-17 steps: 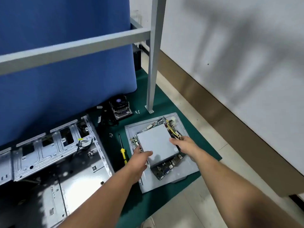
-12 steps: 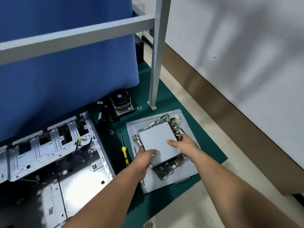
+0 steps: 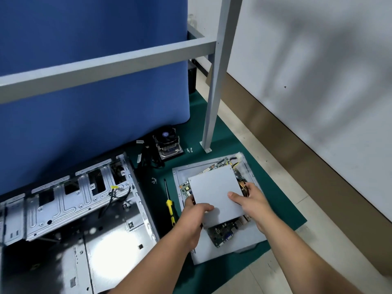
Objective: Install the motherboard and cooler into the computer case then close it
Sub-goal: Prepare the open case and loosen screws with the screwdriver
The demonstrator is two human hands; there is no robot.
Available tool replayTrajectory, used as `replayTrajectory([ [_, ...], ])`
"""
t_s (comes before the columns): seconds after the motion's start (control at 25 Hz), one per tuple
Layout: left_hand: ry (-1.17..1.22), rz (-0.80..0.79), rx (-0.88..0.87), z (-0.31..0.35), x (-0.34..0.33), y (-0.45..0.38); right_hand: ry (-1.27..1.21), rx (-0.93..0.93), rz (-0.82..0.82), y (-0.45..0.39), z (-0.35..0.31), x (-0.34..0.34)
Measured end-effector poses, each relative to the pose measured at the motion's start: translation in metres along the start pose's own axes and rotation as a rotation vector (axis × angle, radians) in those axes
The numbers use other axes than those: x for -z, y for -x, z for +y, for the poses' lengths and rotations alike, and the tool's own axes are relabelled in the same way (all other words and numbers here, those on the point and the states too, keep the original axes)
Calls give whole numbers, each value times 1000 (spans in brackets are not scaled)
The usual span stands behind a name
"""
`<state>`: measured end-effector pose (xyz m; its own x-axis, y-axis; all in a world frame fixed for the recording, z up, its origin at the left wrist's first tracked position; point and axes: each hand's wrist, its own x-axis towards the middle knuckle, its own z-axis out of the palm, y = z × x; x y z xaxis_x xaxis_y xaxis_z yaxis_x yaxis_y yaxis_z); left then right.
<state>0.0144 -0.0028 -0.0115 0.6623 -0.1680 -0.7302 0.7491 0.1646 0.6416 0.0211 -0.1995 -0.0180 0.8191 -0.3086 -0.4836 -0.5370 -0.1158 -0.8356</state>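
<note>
A grey metal box (image 3: 214, 187) with yellow cables lies on top of the green motherboard (image 3: 222, 232), which rests on the case's grey side panel (image 3: 239, 251). My left hand (image 3: 194, 217) grips the box's near left corner, thumb on top. On the box's right edge, beside the cables, my right hand (image 3: 251, 203) holds it with the thumb on top. The open computer case (image 3: 70, 209) lies on its side at the left. The black cooler (image 3: 167, 143) stands behind, near the blue screen.
A yellow-handled screwdriver (image 3: 169, 203) lies on the green mat (image 3: 273, 187) between case and panel. Small screws (image 3: 154, 180) lie near its tip, more screws (image 3: 189, 150) beside the cooler. A grey frame post (image 3: 214, 98) stands behind the panel. A blue screen (image 3: 95, 92) backs the work area.
Both hands have closed round the grey box, thumbs now on top. The camera has moved nearer and tilted, so everything sits lower in view.
</note>
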Motion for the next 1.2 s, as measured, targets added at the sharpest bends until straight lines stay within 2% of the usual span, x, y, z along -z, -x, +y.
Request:
replayTrajectory([
  [0.28, -50, -47, -181, 35, 57, 70, -40, 220, 22, 77, -36, -29],
  [0.52, 12, 31, -184, 69, 162, 133, 59, 371, -114, 146, -77, -110],
  [0.8, 28, 7, -225, 67, 281, 184, 127, 391, -328, 191, -94, -202],
  [0.96, -10, 75, -326, 54, 322, 201, 33, 262, -410, 205, -104, -244],
  [1.08, -69, 104, -386, 41, 337, 204, 223, 290, -405, 212, -99, -264],
  [1.2, -123, 172, -439, 25, 347, 201, 303, 281, -389, 211, -83, -283],
])
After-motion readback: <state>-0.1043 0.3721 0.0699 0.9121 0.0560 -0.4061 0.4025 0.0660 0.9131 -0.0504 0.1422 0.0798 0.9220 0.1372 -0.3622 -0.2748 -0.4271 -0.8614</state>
